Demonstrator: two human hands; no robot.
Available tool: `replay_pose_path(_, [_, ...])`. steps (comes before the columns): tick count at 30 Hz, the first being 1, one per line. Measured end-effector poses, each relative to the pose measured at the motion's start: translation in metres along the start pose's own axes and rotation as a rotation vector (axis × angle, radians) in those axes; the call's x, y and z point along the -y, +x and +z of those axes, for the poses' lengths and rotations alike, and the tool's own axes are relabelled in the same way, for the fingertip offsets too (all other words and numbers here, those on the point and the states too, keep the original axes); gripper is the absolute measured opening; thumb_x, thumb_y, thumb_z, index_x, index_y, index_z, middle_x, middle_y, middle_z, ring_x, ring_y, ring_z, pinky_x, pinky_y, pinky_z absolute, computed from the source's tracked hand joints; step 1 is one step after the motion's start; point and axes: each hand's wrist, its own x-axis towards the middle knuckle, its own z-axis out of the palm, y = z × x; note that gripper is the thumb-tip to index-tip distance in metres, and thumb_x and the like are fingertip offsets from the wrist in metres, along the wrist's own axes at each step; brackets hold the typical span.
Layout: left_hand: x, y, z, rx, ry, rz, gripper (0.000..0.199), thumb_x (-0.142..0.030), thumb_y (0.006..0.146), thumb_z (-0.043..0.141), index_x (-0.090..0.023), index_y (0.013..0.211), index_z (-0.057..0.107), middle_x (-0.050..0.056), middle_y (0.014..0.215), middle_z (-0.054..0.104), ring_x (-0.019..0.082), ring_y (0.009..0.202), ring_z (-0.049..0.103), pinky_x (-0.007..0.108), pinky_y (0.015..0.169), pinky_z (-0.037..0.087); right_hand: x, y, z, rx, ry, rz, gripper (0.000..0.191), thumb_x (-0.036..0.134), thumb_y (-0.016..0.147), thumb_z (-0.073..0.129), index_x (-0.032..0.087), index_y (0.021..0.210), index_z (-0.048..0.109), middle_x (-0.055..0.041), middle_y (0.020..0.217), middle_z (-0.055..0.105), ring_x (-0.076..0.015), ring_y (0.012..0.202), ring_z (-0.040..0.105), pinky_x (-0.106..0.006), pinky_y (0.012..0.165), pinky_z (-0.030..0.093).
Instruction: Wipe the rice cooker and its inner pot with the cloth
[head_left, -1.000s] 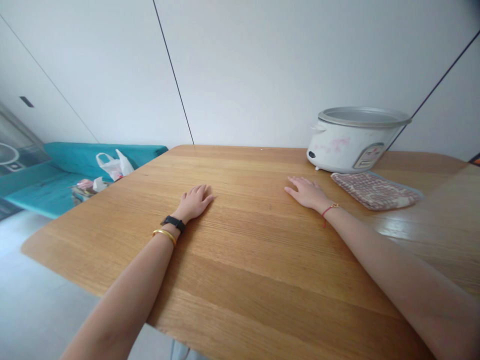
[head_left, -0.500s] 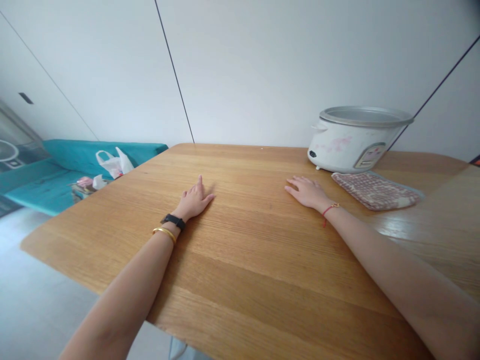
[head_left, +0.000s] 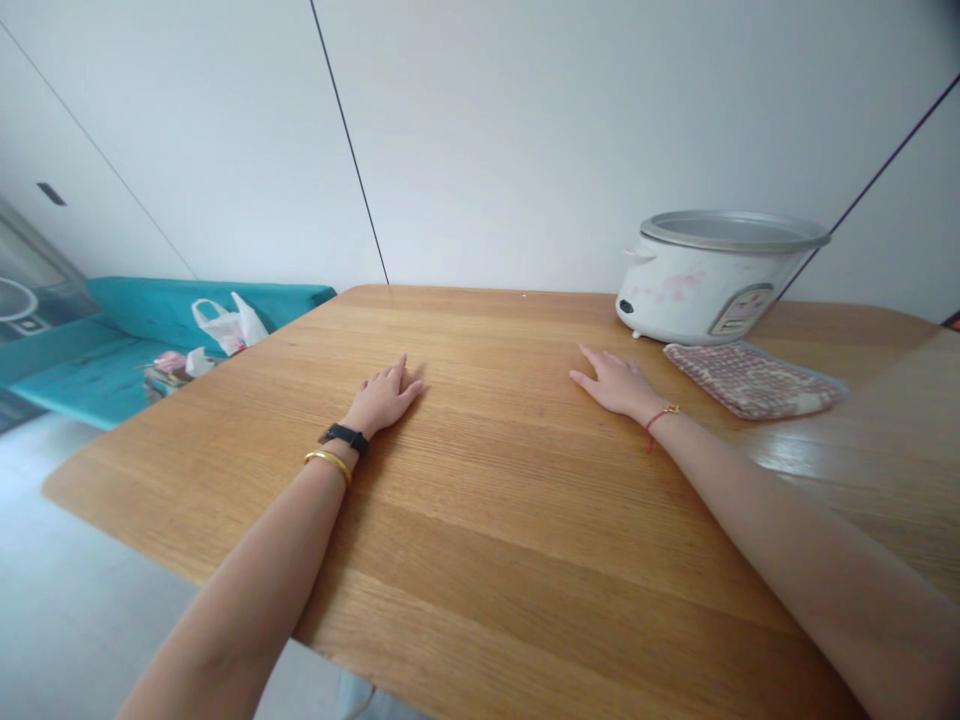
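Observation:
My left hand (head_left: 380, 399) rests on the wooden table (head_left: 480, 500), left of the middle, its thumb and index finger apart and nothing held. A black watch (head_left: 345, 439) and a gold bangle (head_left: 328, 463) are on that wrist. On the right, my right hand (head_left: 613, 384) lies with fingers spread, also holding nothing. A red string bracelet (head_left: 660, 417) circles its wrist. Nearest to it are a white rice cooker (head_left: 686, 290) without a lid and a folded patterned cloth (head_left: 754, 380) in front of the cooker.
Beyond the table's left edge stands a teal sofa (head_left: 112, 365) with a white plastic bag (head_left: 232, 325) and a box (head_left: 161, 380) of small items near it. A pale wall (head_left: 510, 140) rises behind the table.
The fingers of both hands have shifted slightly. The right index finger now stretches further forward, and the left thumb has drawn in a little. The objects stay where they were.

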Motion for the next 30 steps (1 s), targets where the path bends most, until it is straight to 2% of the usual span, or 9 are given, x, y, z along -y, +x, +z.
replay_pose_path(4, [-0.0001,0.0003,0.0014,0.016,0.035,0.017,0.068,-0.059,0.102,0.037,-0.019,0.156,0.047,0.015,0.163,0.046,0.035,0.149,0.043,0.055,0.122,0.031,-0.0001,0.0001,-0.0001,0.014,0.002,-0.025,0.061,0.053,0.109,0.036,0.021,0.161,0.045,-0.0121,0.164,0.037,-0.0350,0.152,0.032,-0.066,0.123,0.024])
replay_pose_path(6, [-0.0008,-0.0001,0.0017,0.020,0.041,0.009,0.067,-0.059,0.102,0.036,-0.019,0.154,0.049,0.016,0.164,0.045,0.034,0.150,0.042,0.055,0.122,0.029,-0.0008,0.0005,0.0006,0.014,0.008,-0.031,0.061,0.053,0.109,0.036,0.022,0.160,0.046,-0.0113,0.165,0.036,-0.0349,0.152,0.032,-0.066,0.123,0.023])
replay_pose_path(10, [-0.0007,0.0000,0.0028,0.014,0.006,-0.020,0.086,-0.059,0.101,0.038,-0.015,0.169,0.011,0.021,0.163,0.044,0.035,0.152,0.041,0.057,0.122,0.029,-0.0019,0.0013,0.0024,-0.038,0.025,-0.005,0.074,0.053,0.107,0.040,0.016,0.169,0.025,-0.0180,0.161,0.040,-0.0354,0.148,0.039,-0.063,0.122,0.029])
replay_pose_path(13, [0.0002,0.0003,0.0039,0.015,-0.032,-0.010,0.093,-0.058,0.101,0.039,-0.014,0.169,-0.006,0.022,0.161,0.047,0.036,0.150,0.043,0.058,0.121,0.029,-0.0021,0.0016,0.0026,-0.025,0.013,-0.023,0.065,0.053,0.108,0.039,0.022,0.165,0.038,-0.0132,0.162,0.040,-0.0350,0.149,0.037,-0.062,0.123,0.027])
replay_pose_path(15, [-0.0001,-0.0001,0.0043,0.006,-0.024,-0.020,0.092,-0.058,0.101,0.039,-0.014,0.169,-0.003,0.022,0.163,0.044,0.036,0.151,0.041,0.058,0.122,0.028,-0.0018,0.0019,0.0021,0.007,0.000,-0.034,0.058,0.054,0.109,0.036,0.025,0.158,0.051,-0.0090,0.164,0.038,-0.0345,0.151,0.034,-0.063,0.125,0.023])
replay_pose_path(17, [-0.0013,-0.0012,0.0038,0.000,0.019,-0.043,0.084,-0.059,0.101,0.038,-0.016,0.169,0.015,0.020,0.168,0.035,0.037,0.156,0.031,0.060,0.124,0.024,-0.0016,0.0021,0.0014,0.034,-0.008,-0.029,0.057,0.053,0.110,0.034,0.024,0.154,0.056,-0.0081,0.165,0.035,-0.0343,0.152,0.032,-0.064,0.125,0.023])
replay_pose_path(21, [-0.0036,-0.0036,0.0016,0.041,0.064,-0.063,0.069,-0.062,0.102,0.033,-0.024,0.158,0.046,0.013,0.175,0.021,0.037,0.163,0.011,0.065,0.127,0.013,-0.0028,0.0013,-0.0005,0.003,0.000,-0.021,0.068,0.058,0.107,0.040,0.022,0.164,0.040,-0.0094,0.169,0.026,-0.0349,0.155,0.026,-0.067,0.124,0.023])
replay_pose_path(24, [-0.0019,-0.0023,0.0020,0.060,0.041,-0.049,0.073,-0.061,0.102,0.032,-0.021,0.164,0.036,0.015,0.174,0.025,0.035,0.162,0.017,0.064,0.127,0.016,-0.0053,-0.0015,-0.0018,0.007,0.020,-0.053,0.084,0.066,0.103,0.044,0.021,0.171,0.022,-0.0102,0.169,0.025,-0.0336,0.155,0.027,-0.064,0.125,0.023])
replay_pose_path(30, [0.0006,0.0005,0.0033,0.051,0.038,-0.021,0.080,-0.062,0.102,0.033,-0.018,0.168,0.022,0.019,0.170,0.034,0.036,0.157,0.031,0.063,0.124,0.023,-0.0063,-0.0054,-0.0016,0.070,-0.044,-0.041,0.079,0.067,0.104,0.037,0.024,0.169,0.028,-0.0077,0.170,0.025,-0.0332,0.156,0.024,-0.064,0.126,0.020])
